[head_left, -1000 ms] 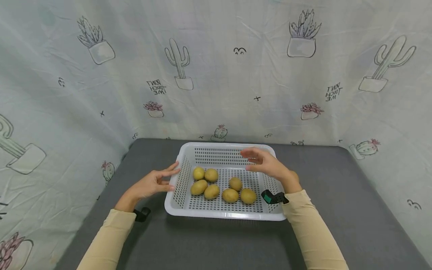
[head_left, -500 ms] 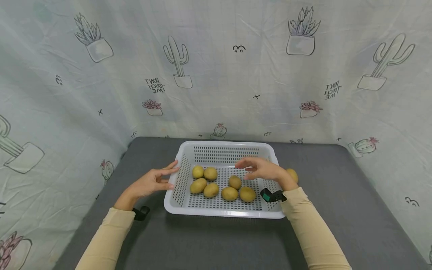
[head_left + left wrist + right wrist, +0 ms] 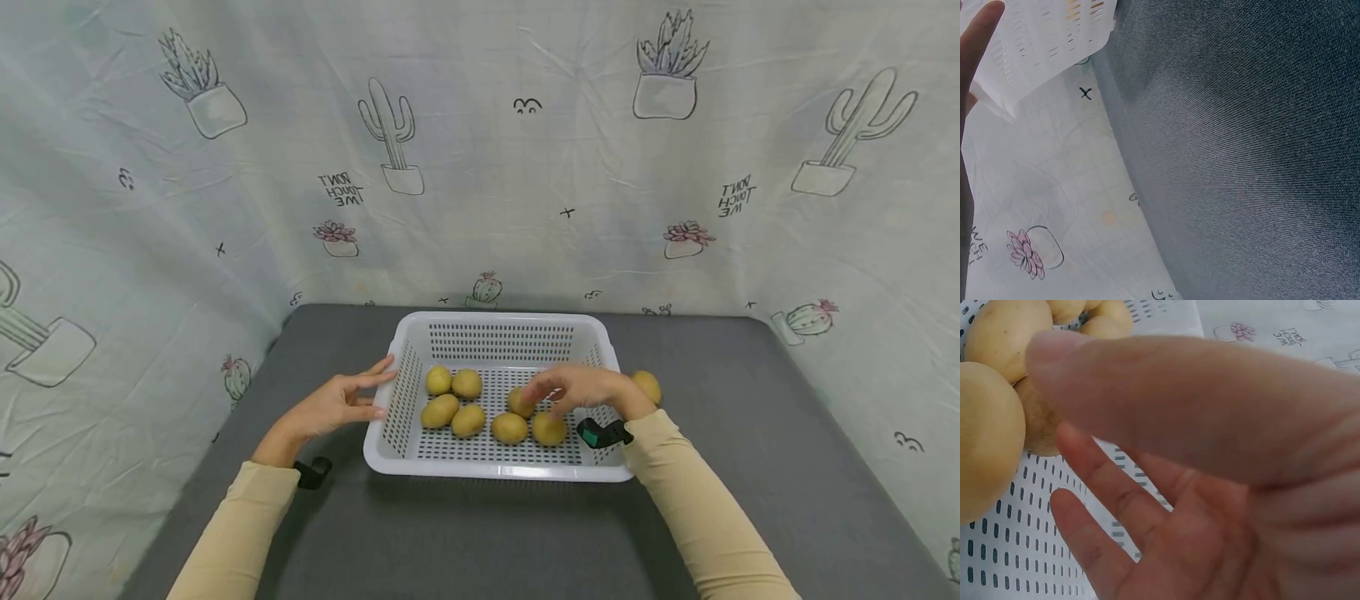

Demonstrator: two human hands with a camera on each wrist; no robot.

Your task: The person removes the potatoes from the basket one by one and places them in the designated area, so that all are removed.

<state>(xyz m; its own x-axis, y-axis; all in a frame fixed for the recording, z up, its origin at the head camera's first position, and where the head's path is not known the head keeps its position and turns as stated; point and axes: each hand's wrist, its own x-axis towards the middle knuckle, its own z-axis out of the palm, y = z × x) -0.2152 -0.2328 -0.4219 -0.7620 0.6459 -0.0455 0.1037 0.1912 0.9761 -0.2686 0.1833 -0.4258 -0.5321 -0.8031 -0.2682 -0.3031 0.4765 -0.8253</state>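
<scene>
At basket (image 3: 498, 472), hands (image 3: 330, 407) (image 3: 583, 387) half-spread, potato (image 3: 517, 405) perhaps touched

On the patterned cloth (image 3: 480, 167) we read flipped lettering (image 3: 341, 189), "DON'T TOUCH ME", printed twice in the head view, alongside small "x" marks (image 3: 567, 212).

Head: right hand (image 3: 581, 387) covers part of the rear potato (image 3: 516, 402) in the right-side trio; contact not readable. Right arm (image 3: 708, 508) hides some of the basket (image 3: 495, 471) rim and part of the outside potato (image 3: 648, 383). It and the left arm (image 3: 234, 533) run off the bottom edge. Left wrist cam: left hand (image 3: 330, 407) cut by left edge, basket by top; yellow patches (image 3: 1073, 9) behind its holes unreadable. Right wrist cam: thumb (image 3: 1147, 400) blurred, leftmost potato (image 3: 988, 444) clipped.
</scene>
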